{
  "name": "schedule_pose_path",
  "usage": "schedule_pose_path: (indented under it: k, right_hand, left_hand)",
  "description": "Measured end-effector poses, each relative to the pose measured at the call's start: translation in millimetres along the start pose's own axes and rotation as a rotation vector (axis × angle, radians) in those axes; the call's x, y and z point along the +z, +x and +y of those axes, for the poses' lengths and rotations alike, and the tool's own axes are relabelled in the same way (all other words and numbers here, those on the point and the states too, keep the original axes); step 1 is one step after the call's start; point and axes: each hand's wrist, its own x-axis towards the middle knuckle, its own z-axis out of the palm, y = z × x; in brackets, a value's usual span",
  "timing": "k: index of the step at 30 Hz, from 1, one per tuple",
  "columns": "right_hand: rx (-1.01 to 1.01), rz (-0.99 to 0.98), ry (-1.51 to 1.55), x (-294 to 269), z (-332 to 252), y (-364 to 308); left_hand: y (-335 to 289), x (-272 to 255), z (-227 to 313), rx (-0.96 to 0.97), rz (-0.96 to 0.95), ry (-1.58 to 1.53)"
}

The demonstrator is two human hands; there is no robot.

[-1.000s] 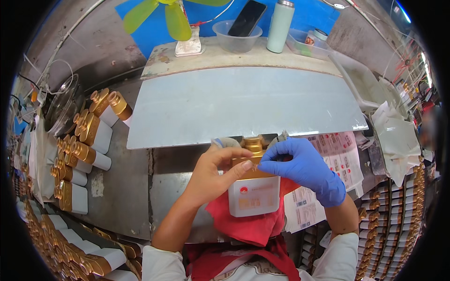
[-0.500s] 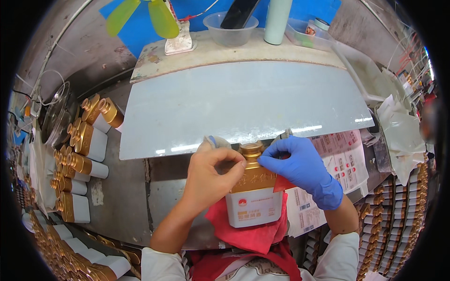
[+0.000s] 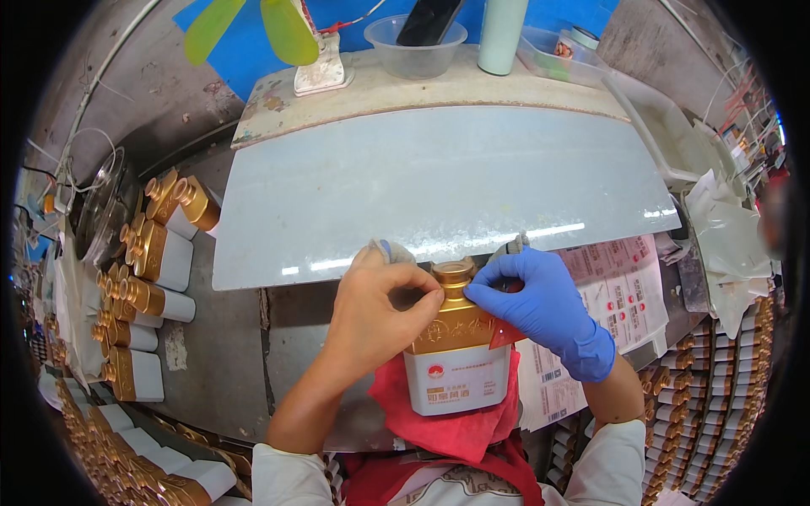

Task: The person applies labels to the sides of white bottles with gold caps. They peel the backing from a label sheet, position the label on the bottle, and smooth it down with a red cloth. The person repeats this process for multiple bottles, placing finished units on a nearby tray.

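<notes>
A gold-and-white bottle (image 3: pixel 457 379) leans on a red cloth (image 3: pixel 396 392) in front of me, its gold neck pointing away. My bare left hand (image 3: pixel 375 304) is closed, thumb and forefinger pinched at the left side of the neck. Opposite it, my right hand (image 3: pixel 527 295), in a blue glove, pinches at the right side of the neck. Whatever lies between the fingertips is too small to tell. Grey covers show on some fingers of both hands. Below the gloved hand, a red pointed piece (image 3: pixel 504 334) overlaps the bottle's shoulder.
Beyond my hands lies a pale grey board (image 3: pixel 439 185). Printed label sheets (image 3: pixel 620 295) rest at the right. Gold-and-white bottles (image 3: pixel 139 375) stand at the left, with more rows (image 3: pixel 704 396) at lower right. A fan (image 3: pixel 321 72), clear bowl (image 3: pixel 415 55) and pale green cylinder (image 3: pixel 503 38) stand at the back.
The bottle has turned slightly, its printed front shifting a little left. Both hands keep their pinch at the neck.
</notes>
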Motion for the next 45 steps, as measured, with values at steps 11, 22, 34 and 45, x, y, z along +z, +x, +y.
schedule_pose_path:
  k: [11,22,34,45]
  right_hand:
    - [-0.012,0.028,0.000,0,-3,-1]
    - [-0.004,0.011,-0.026,-2,-5,0]
    - [-0.008,-0.010,-0.016,-3,-3,1]
    - [-0.040,0.007,-0.030,-4,2,1]
  left_hand:
    - [3,-4,-3,0.000,-0.048,0.034]
    - [13,-25,5,-0.002,-0.155,0.114]
    - [31,-13,-18,0.125,-0.306,-0.085]
    - [37,-12,-19,0.132,-0.365,-0.121]
